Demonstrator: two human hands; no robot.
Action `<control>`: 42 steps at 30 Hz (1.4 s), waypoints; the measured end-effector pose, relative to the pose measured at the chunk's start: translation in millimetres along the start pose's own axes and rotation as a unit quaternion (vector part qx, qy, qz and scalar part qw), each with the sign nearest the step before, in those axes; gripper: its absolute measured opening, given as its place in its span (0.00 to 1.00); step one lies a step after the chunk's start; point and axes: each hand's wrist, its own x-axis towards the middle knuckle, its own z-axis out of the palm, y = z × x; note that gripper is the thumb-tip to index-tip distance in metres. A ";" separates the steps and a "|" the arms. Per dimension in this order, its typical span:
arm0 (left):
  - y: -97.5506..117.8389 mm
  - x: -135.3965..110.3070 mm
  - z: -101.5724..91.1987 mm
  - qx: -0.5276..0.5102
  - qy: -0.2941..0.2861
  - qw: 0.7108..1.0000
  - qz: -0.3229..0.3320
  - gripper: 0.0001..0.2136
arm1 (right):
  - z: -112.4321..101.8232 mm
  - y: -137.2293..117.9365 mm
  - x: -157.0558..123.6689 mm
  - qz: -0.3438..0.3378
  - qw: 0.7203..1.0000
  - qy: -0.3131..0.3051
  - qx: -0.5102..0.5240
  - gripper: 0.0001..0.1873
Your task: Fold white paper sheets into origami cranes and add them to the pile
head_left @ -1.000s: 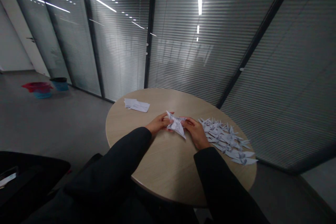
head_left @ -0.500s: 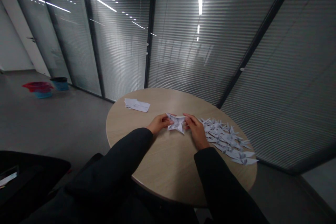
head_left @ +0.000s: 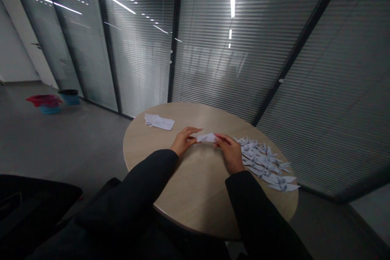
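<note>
A small folded piece of white paper is held between my two hands, just above the table. My left hand has its thumb and lower fingers at the paper's left end, while its index finger stretches out above, apart from the thumb. At the right end, my right hand pinches the paper between thumb and fingers. Close beside the right hand lies a spread of folded paper cranes, partly hidden behind that hand.
The round wooden table carries a small stack of flat paper slips at its back left. Glass partitions with blinds stand just behind it. Two bins are on the floor at left; a dark chair is at lower left.
The paper was opened out with printed lines showing; now it appears flatter and narrower, its plain white side visible. My left index finger has lifted off it.
</note>
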 end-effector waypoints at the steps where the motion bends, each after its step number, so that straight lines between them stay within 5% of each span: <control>1: -2.4 1.2 -0.3 -0.027 0.007 0.999 -0.025 0.20 | -0.8 0.2 0.6 0.001 1.000 0.008 0.017 0.21; 8: 3.0 3.0 -2.1 -0.257 -0.081 0.945 -0.186 0.33 | -1.0 -1.0 0.5 0.006 0.991 -0.026 0.133 0.17; 16: 17.6 2.8 -3.6 -0.396 -0.016 0.886 -0.239 0.19 | -2.5 3.8 1.5 -0.039 0.995 -0.045 0.081 0.15; 30: 13.5 2.8 -3.7 -0.364 -0.021 0.900 -0.241 0.17 | -2.6 3.0 -0.6 -0.037 0.995 -0.086 0.024 0.22; 36: 10.4 3.0 -4.8 -0.360 -0.043 0.901 -0.240 0.16 | -1.6 -0.9 -2.9 -0.063 0.987 -0.142 -0.034 0.17; 42: 10.4 3.3 -0.7 -0.200 0.029 0.970 -0.132 0.18 | -1.2 6.3 0.0 -0.076 0.992 -0.075 -0.064 0.15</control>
